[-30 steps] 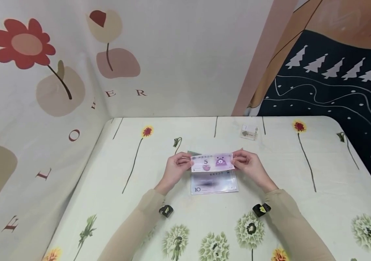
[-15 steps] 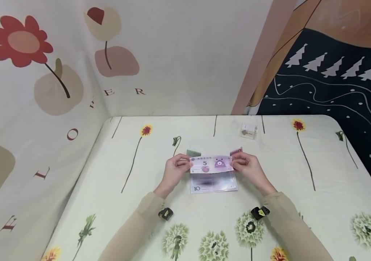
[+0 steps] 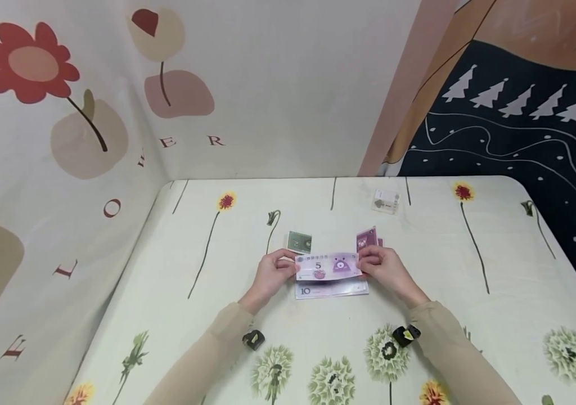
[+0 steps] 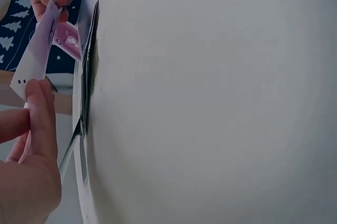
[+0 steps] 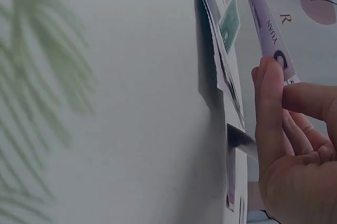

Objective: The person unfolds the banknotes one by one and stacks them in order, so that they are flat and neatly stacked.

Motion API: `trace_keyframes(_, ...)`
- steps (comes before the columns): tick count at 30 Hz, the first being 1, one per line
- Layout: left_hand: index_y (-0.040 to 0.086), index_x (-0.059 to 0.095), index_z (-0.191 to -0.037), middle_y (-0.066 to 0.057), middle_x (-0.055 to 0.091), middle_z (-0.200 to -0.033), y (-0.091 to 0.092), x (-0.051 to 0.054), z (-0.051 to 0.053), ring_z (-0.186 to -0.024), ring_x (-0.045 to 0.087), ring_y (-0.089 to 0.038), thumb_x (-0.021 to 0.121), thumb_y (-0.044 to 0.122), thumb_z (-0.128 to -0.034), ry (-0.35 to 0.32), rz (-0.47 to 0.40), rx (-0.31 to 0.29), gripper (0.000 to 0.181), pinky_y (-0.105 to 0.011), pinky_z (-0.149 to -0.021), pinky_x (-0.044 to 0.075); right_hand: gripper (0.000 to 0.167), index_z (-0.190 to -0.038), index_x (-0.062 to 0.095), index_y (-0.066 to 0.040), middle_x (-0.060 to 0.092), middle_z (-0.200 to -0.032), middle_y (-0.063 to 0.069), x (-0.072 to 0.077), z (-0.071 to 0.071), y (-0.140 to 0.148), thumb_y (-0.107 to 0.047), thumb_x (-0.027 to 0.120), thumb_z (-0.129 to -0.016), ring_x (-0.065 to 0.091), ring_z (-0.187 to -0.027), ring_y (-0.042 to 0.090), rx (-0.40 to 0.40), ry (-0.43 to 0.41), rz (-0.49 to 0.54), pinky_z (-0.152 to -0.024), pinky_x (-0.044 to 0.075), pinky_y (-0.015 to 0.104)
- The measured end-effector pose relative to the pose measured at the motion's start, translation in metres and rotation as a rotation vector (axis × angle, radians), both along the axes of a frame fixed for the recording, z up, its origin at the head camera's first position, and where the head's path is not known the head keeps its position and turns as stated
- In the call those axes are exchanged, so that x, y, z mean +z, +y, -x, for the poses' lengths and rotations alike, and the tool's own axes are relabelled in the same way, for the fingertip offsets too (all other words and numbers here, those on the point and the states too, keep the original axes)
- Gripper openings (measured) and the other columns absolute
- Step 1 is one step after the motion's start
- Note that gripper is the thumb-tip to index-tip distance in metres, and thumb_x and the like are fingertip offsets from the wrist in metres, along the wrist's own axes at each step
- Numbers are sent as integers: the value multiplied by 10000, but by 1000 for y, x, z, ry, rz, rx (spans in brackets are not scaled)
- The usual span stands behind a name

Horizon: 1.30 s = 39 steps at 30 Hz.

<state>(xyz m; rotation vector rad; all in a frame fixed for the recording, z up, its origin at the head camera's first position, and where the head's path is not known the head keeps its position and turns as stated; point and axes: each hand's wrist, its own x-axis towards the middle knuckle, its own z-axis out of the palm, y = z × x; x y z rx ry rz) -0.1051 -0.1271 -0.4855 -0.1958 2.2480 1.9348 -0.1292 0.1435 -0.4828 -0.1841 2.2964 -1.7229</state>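
We see the 5 note (image 3: 328, 266) at mid-frame, lower than a moment ago, baring more of the green note (image 3: 299, 242) and red note (image 3: 366, 238) above it and hiding more of the 10 note (image 3: 333, 289) below — mid-handling, we judge, not laid down. Our left hand (image 3: 271, 275) and right hand (image 3: 389, 271) pinch its ends. It looks like thin paper, a slightly bowed rectangle.

Head feed: bright, evenly diffused light; I find soft, faint shadows on the cream, flower-printed surface (image 3: 430, 242). Left wrist feed: dim, greyish, darker toward the right edge. Right wrist feed: dimmest I have; green leaf-shaped print (image 5: 47, 61) blurred; broad, soft-edged shadow beside the thin, pale paper notes (image 5: 219, 77).
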Motion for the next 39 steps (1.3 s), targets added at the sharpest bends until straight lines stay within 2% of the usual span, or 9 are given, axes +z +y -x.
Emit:
trace_keyframes(9, -59, 610, -995, -131, 696, -786, 1, -6, -2, -672, 656, -139, 632, -115, -831, -72, 49, -33, 175, -258, -639, 564, 257, -1098, 557, 169, 689, -846, 195, -3, -3, 1, 118, 618, -853, 658, -711, 136, 30, -85, 22, -662, 576, 290)
trace_keyframes(15, -69, 611, -981, -147, 683, -801, -1, -9, 0, -698, 644, -127, 635, -120, -817, -67, 90, -72, 173, -257, -647, 566, 182, -1038, 578, 147, 675, -843, 185, -8, -4, 1, 143, 580, -856, 659, -724, 174, 60, -95, 19, -674, 581, 303)
trace_keyframes(19, -59, 615, -940, -140, 662, -781, -2, -9, 0, -703, 645, -139, 667, -119, -805, -70, 127, -94, 157, -265, -636, 571, 151, -994, 610, 124, 642, -840, 151, -8, -5, 1, 132, 589, -845, 633, -721, 188, 83, -70, -37, -664, 578, 291)
trace_keyframes(27, -41, 608, -900, -74, 637, -727, 1, -3, 3, -636, 624, -129, 707, -103, -783, -7, 234, -172, 165, -263, -589, 568, 93, -934, 626, 64, 651, -808, 101, -9, -5, 2, 85, 617, -844, 627, -667, 151, 78, 31, -161, -607, 553, 253)
trace_keyframes(34, -26, 588, -899, -46, 575, -694, 4, -1, 2, -568, 585, -107, 739, -59, -775, 13, 337, -217, 198, -241, -546, 548, 161, -907, 576, 3, 615, -828, 78, -8, -5, 5, 19, 698, -804, 582, -643, 142, 99, 60, -235, -596, 491, 239)
trace_keyframes(39, -36, 558, -896, -59, 544, -693, 8, -1, 3, -522, 602, -103, 735, -85, -770, -29, 297, -234, 222, -261, -524, 558, 147, -875, 609, -21, 607, -800, 44, -7, -4, 4, 28, 712, -783, 559, -687, 156, 153, 95, -268, -624, 481, 252)
